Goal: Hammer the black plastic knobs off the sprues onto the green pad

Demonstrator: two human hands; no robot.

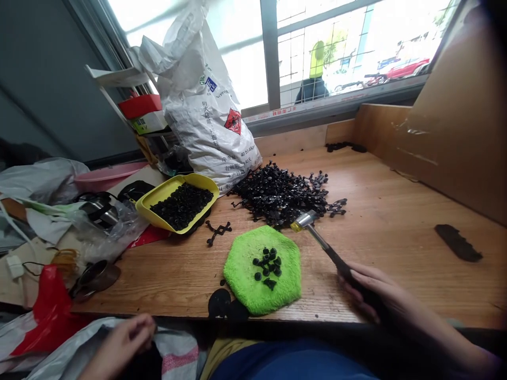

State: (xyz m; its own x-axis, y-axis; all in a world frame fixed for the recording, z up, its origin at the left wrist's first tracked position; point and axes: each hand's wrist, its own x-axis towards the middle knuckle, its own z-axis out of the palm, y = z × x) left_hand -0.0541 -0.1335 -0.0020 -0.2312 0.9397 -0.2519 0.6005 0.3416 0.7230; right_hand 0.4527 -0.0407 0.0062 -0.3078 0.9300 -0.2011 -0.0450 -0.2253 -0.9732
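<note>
My right hand (pixel 366 293) is closed round the dark handle of a hammer (pixel 335 256), whose metal and yellow head rests near the front of a heap of black parts (pixel 281 192). Small black round pieces (pixel 267 262) lie on a green hexagonal cloth pad (pixel 241 264) at the table's front. My left hand (pixel 137 333) is at the lower left, below the table edge, over a white sack (pixel 180 340). Its fingers are curled together, and whatever they may hold is hidden. A branched black piece (pixel 217 231) lies left of the pad.
A yellow scoop (pixel 143 205) holds black pieces. Behind it stands a big white sack (pixel 209 111). Clutter with a metal cup (pixel 99 277) fills the left. A cardboard sheet (pixel 447 116) stands right, near a dark flat piece (pixel 457 243). Outside the window is a person (pixel 316 68).
</note>
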